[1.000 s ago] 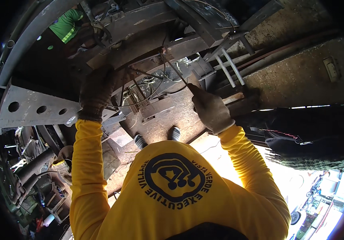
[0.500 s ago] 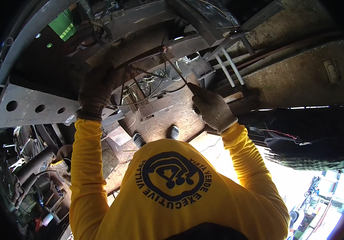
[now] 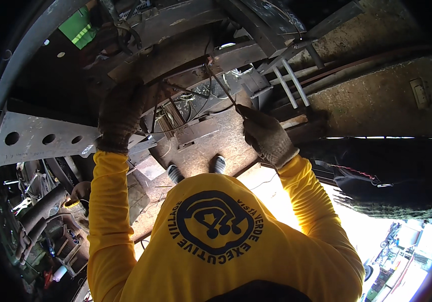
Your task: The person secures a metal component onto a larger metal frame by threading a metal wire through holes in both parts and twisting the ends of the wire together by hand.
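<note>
Rod [image 3: 221,82] in a gloved right hand [image 3: 272,135] slanted up and to the left, its far end at the edge of a long steel beam [image 3: 243,56]; whether the two touched was hard to make out. The right fingers were clamped around the rod's near end, a hold that seemed chosen to keep the hand back and leave most of the length free. Toward the beam's left part, a dark-gloved left hand [image 3: 120,113] hung in deep shadow, perhaps there for balance, though there was no telling whether its fingers closed on anything. Beneath the beam, thin struts [image 3: 188,91] crossed above a bundle of slender rods [image 3: 164,122], apparently laid side by side to keep them together. Farther left, a steel plate [image 3: 32,137] showed three holes, while two pale bars [image 3: 295,83] jutted at right. Striped shoes [image 3: 219,164] stood apart on the floor [image 3: 231,138], likely for a firm stance.
</note>
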Motion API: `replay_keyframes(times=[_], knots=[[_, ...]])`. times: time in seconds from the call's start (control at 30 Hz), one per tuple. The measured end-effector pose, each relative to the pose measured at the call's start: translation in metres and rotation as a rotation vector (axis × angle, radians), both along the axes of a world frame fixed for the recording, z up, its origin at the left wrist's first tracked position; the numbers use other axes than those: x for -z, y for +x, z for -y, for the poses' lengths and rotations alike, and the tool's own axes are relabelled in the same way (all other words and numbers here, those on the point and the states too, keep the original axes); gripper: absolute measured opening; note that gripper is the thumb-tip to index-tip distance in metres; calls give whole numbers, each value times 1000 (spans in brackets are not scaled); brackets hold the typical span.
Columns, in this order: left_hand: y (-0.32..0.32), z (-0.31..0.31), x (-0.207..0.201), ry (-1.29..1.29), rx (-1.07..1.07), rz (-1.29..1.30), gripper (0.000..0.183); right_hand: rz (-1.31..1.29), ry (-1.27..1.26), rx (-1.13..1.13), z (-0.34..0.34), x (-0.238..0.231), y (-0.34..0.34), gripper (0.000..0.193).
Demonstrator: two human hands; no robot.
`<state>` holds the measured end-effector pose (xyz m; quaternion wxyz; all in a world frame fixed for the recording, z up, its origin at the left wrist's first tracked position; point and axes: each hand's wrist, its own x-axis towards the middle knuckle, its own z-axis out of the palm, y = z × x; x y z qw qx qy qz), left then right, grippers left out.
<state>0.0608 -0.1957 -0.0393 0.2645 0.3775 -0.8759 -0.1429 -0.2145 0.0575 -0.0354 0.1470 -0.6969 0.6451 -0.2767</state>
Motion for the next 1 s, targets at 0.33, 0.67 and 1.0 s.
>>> replay_keyframes(times=[0.33, 0.67, 1.0], knots=[[3, 2, 4, 26, 5, -26, 27, 747, 295, 232, -2, 2, 12, 42], [-2, 0, -2, -4, 24, -35, 25, 188, 33, 68, -5, 7, 5, 46], [0, 2, 3, -11, 17, -24, 26, 736, 322, 270, -8, 4, 13, 43]])
